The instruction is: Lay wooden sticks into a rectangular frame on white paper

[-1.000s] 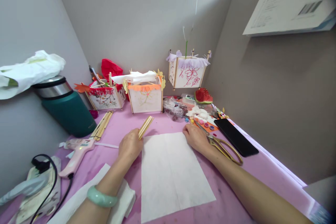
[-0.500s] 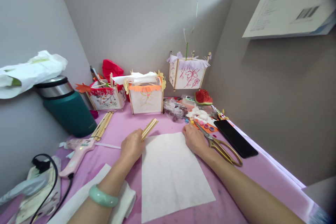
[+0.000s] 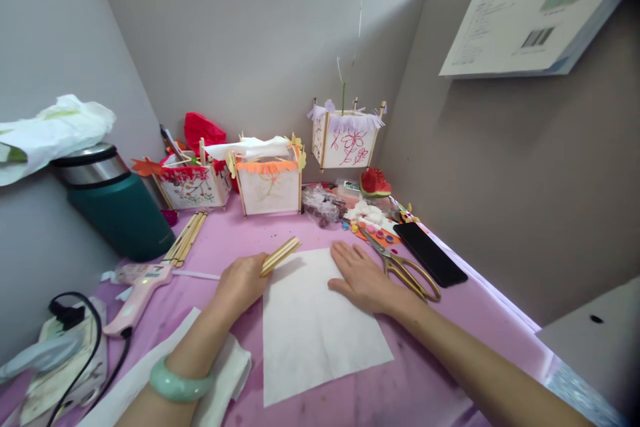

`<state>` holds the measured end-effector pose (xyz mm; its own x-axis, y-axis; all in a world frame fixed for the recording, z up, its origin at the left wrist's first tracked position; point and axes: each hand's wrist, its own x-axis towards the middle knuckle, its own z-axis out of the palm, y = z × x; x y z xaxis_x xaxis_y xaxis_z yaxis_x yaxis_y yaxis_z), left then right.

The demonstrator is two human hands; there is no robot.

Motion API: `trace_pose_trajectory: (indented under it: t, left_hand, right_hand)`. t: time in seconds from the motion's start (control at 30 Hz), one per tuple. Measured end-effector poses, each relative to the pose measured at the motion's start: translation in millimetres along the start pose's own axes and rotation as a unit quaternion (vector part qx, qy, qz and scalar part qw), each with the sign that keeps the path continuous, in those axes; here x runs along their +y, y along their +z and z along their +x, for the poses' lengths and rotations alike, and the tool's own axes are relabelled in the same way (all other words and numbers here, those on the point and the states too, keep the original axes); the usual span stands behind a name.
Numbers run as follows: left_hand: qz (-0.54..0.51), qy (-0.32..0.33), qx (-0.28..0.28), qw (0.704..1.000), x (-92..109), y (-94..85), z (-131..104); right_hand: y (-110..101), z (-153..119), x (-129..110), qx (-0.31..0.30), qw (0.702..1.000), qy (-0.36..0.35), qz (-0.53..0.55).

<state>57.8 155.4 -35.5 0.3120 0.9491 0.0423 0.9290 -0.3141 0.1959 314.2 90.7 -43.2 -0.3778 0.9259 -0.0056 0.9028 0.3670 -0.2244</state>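
My left hand is closed around a small bundle of thin wooden sticks, whose ends stick out over the top left corner of a white sheet. That sheet lies flat on the pink tabletop. Flat on its upper right part rests my right hand, fingers stretched out and holding nothing. Gold-handled scissors lie just right of my right hand. A pale green bangle is on my left wrist.
Paper lanterns stand at the back; another lantern hangs behind. At left are a teal bottle, more sticks, a pink glue gun and folded white cloth. A black phone lies right of the scissors.
My right hand has opened out from a curled pose and now lies flat on the sheet. The sticks in my left hand have tilted lower. The whole view has shifted slightly.
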Motion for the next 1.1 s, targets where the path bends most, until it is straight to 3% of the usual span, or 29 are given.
trace_pose_trajectory:
  t: [0.1, 0.17, 0.23, 0.37, 0.53, 0.6, 0.7, 0.93, 1.1]
  left_hand:
    - [-0.007, 0.008, -0.001, 1.000, -0.1, -1.4, -0.4]
    - [-0.013, 0.007, -0.001, 1.000, 0.3, -2.3, -0.8]
    - [-0.016, 0.005, -0.003, 1.000, 0.8, -2.9, -1.2]
    - [-0.014, 0.006, -0.004, 1.000, 1.3, -2.6, -1.9]
    - [-0.017, 0.001, 0.004, 1.000, 0.3, -0.4, -2.4]
    - [-0.021, 0.000, 0.007, 1.000, 0.2, -0.3, -2.5]
    - [-0.031, 0.000, 0.007, 0.999, 0.6, -1.2, -3.0]
    - [-0.063, 0.005, 0.002, 0.998, -1.8, -2.6, -3.6]
    - [-0.074, -0.004, 0.000, 0.997, -4.6, -2.4, 0.2]
  right_hand:
    - [-4.4, -19.6, -10.7, -0.011, 0.997, -0.067, 0.027]
    - [-5.6, -34.8, -21.4, -0.050, 0.988, -0.131, 0.059]
    - [-7.0, -45.7, -28.6, -0.084, 0.982, -0.144, 0.084]
    - [-10.4, -49.6, -37.7, -0.078, 0.982, -0.137, 0.103]
    - [-15.9, -49.1, -55.2, -0.120, 0.957, -0.230, 0.132]
    - [-21.2, -46.4, -60.3, -0.139, 0.951, -0.239, 0.136]
    - [-25.4, -30.9, -66.2, -0.120, 0.953, -0.253, 0.119]
    - [-0.5, 18.2, -70.6, -0.075, 0.952, -0.285, 0.083]
    - [-2.7, 18.2, -68.7, -0.089, 0.949, -0.288, 0.096]
